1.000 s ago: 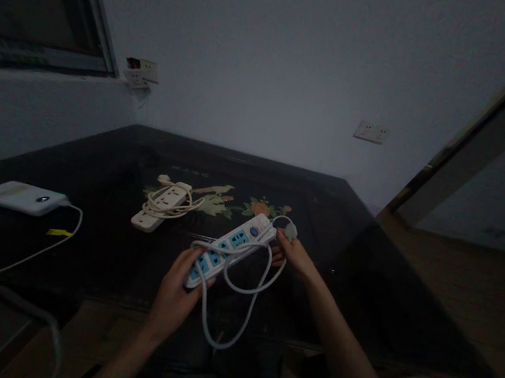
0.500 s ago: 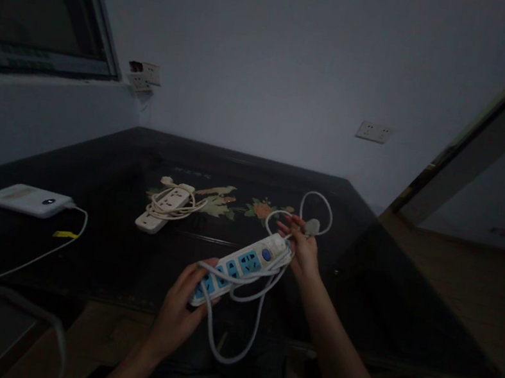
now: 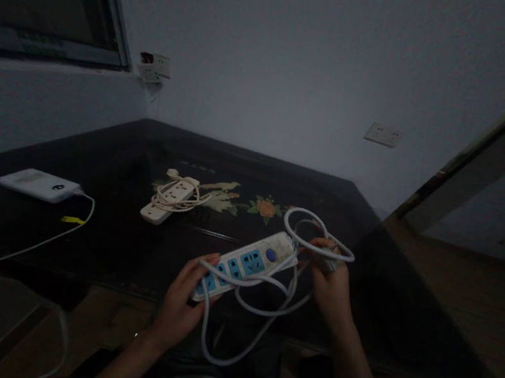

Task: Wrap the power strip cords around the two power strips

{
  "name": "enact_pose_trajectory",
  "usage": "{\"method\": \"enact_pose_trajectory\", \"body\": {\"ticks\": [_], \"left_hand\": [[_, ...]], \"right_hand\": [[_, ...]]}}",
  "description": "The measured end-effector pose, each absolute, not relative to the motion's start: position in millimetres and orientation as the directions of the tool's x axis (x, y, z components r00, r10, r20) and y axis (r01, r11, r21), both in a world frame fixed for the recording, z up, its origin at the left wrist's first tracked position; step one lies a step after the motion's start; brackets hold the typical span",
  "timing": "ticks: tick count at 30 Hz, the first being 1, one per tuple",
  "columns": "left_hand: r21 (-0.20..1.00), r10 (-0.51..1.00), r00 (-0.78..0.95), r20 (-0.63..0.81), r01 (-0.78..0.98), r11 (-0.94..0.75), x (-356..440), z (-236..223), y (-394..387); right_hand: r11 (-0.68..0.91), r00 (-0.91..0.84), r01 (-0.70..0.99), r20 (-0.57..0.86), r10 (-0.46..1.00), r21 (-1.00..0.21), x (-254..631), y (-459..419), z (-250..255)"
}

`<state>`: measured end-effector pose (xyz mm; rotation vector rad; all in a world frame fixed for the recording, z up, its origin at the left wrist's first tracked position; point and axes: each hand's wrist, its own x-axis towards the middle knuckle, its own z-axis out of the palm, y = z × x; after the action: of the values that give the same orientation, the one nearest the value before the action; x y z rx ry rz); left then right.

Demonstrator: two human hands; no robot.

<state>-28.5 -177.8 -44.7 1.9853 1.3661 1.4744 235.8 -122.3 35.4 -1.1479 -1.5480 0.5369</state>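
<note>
Left hand (image 3: 183, 299): thumb and fingers are gripping the lower end of the power strip (image 3: 250, 260), one to each long edge. Right hand (image 3: 330, 287): fingers are closing around the pale plug (image 3: 328, 264), beyond the switch end of the strip.

Power strip: long, narrow, white hard plastic with blue socket faces and an oval blue switch (image 3: 271, 255); it is slanting in front of the person, above the near part of the table (image 3: 386, 317).

Cord (image 3: 221, 364): smooth, round, white; it is crossing the strip, sagging in a loop below and curling over the right hand. Compared with half a second ago, the right hand is sitting farther right of the strip and the upper loop is lying lower and wider; the left hand is keeping its hold.

Table: glossy black, bearing a flower print (image 3: 266, 208). A cream strip (image 3: 178, 192), wrapped in its own thin cord, is resting left of the print. Farther left, a flat white device (image 3: 41, 185) with rounded edges is trailing a white cable (image 3: 21, 252).
</note>
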Motion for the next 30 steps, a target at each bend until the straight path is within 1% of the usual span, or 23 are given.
{"method": "enact_pose_trajectory", "body": {"ticks": [2, 4, 7, 11, 15, 19, 22, 25, 30], "left_hand": [[0.714, 0.82, -0.001, 0.572, 0.494, -0.497, -26.3, -42.8, -177.9], [0.711, 0.816, -0.006, 0.579, 0.493, -0.501, -25.4, -42.0, -177.7], [0.708, 0.802, -0.036, 0.596, 0.494, -0.504, -26.0, -42.0, -177.4], [0.727, 0.794, -0.086, 0.602, 0.472, -0.499, -26.5, -41.9, -177.1], [0.742, 0.795, -0.098, 0.598, 0.443, -0.503, -24.8, -40.1, -173.3], [0.806, 0.823, -0.161, 0.545, 0.37, -0.461, -22.7, -36.9, -164.2], [0.874, 0.865, -0.207, 0.458, 0.281, -0.395, -20.6, -36.5, -158.4], [0.911, 0.9, -0.18, 0.398, 0.19, -0.365, -17.6, -38.7, -156.9], [0.919, 0.912, -0.12, 0.392, 0.107, -0.38, -16.9, -37.9, -158.5]], "right_hand": [[0.455, 0.005, 0.485, 0.523, 0.852, -0.746, 231.4, -128.1, 35.6], [0.463, -0.025, 0.534, 0.535, 0.845, -0.707, 226.3, -130.7, 35.0], [0.476, -0.074, 0.496, 0.511, 0.857, -0.726, 217.6, -130.6, 32.3], [0.527, -0.196, 0.416, 0.493, 0.848, -0.741, 202.9, -129.8, 24.9], [0.529, -0.332, 0.395, 0.42, 0.845, -0.751, 188.6, -130.5, 15.3], [0.505, -0.404, 0.405, 0.346, 0.846, -0.762, 182.6, -128.5, 10.9], [0.488, -0.425, 0.392, 0.317, 0.848, -0.78, 183.7, -125.3, 12.0], [0.469, -0.436, 0.38, 0.293, 0.851, -0.797, 186.2, -122.5, 13.4], [0.458, -0.505, 0.39, 0.23, 0.832, -0.799, 189.6, -119.4, 10.2]]}}
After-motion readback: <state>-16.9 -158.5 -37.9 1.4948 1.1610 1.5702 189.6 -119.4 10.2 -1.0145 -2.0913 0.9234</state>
